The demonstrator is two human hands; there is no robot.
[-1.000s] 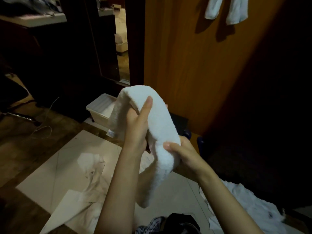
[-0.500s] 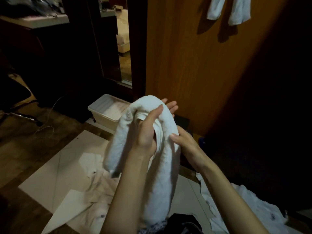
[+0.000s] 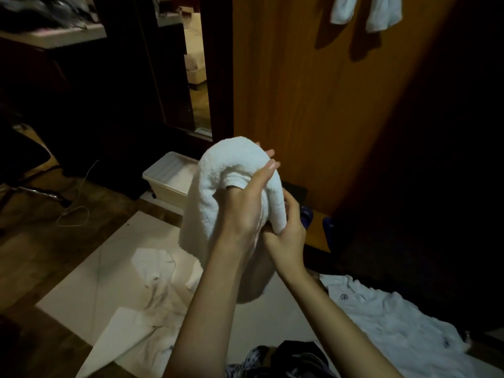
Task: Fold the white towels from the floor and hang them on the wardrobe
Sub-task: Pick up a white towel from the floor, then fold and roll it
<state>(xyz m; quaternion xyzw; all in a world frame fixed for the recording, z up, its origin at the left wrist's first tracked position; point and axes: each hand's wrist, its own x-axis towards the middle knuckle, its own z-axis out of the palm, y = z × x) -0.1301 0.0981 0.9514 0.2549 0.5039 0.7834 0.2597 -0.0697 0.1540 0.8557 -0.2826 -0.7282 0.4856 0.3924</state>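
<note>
The left hand [image 3: 242,208] hides its thumb inside the white towel [image 3: 231,186], fingers curled over the fold. Just below that grip, the right hand [image 3: 286,230] pinches the towel's hanging end, fingertips hidden.

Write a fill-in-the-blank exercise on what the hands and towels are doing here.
1. Both hands hold one white ____ in the air.
2. The left hand has the towel draped ____ it.
3. The right hand grips the towel's ____ end.
4. Two more white towels hang on the ____ wardrobe door.

Missing words: towel; over; lower; wooden
</note>
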